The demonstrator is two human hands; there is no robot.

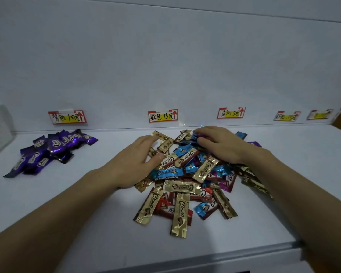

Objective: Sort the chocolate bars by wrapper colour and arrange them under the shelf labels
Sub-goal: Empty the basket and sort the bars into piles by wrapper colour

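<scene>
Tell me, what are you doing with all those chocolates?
Someone is sorting them by wrapper colour on a white shelf. The purple chocolate bars already lie grouped under the leftmost label. Both hands are on the mixed pile of gold, blue and red bars: the left hand rests on its left side, the right hand curls over its far edge; whether it grips one is unclear.

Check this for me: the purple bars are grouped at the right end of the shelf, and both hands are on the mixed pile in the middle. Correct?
No. The head view shows the purple bars grouped at the left end of the shelf. The left hand and right hand are on the mixed pile in the middle, as said.
</scene>
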